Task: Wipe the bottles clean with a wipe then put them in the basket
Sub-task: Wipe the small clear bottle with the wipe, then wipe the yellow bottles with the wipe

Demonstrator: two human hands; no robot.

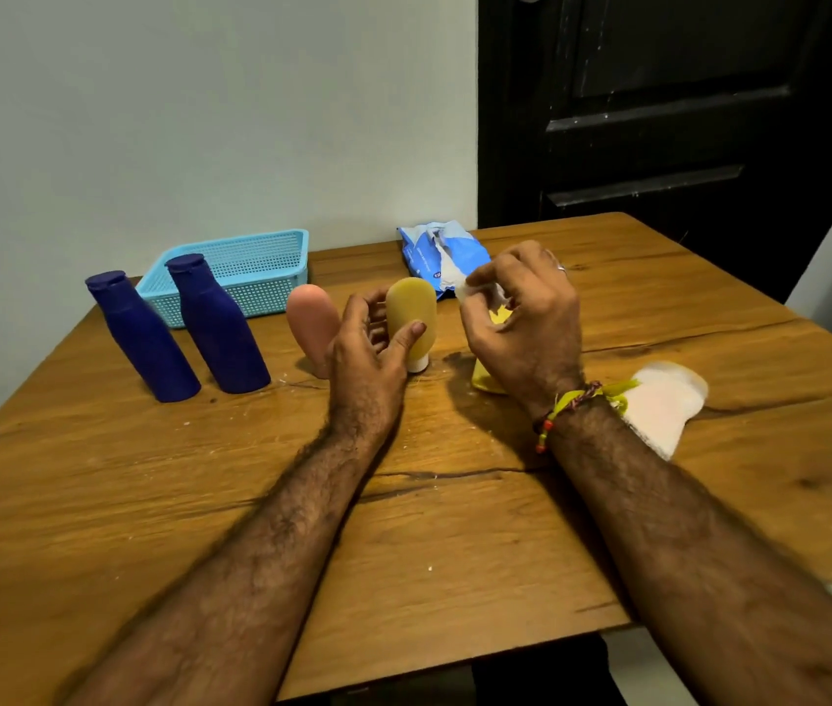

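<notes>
Nearest the camera, the person's two bare forearms are reaching out over the wooden table (pixel 149 491), the right one wearing a beaded thread band (pixel 564 407) at the wrist. The left hand (pixel 370 349) is curling round the yellow tube bottle (pixel 411 318), thumb across its front and fingers behind, while the tube is standing on its white cap. The right hand (pixel 526 318) is pinching a small white wipe (pixel 477 293) between thumb and fingertips, just beside the tube's upper part.

The step in hand looks to be the wiping of this tube. To do it well, the left hand should be steadying the tube low down, leaving the broad faces free, while the wipe is being spread flatter and drawn top to cap, with the tube being turned so the back is cleaned too.

A pink tube bottle (pixel 309 323) is standing just behind the left hand. Two dark blue bottles (pixel 177 333) are standing well to the left, in front of the light blue basket (pixel 271 277), which is sitting at the far edge against the wall; no bottle is showing inside it. A yellow object (pixel 485 382) is lying partly hidden under the right wrist, and a used-looking white wipe (pixel 663 405) is lying beside that arm.

The blue and white wipes packet (pixel 442 254) is lying open beyond the right hand. It is carrying printing, but that is too small and blurred to be read; no bottle is showing a legible label.
</notes>
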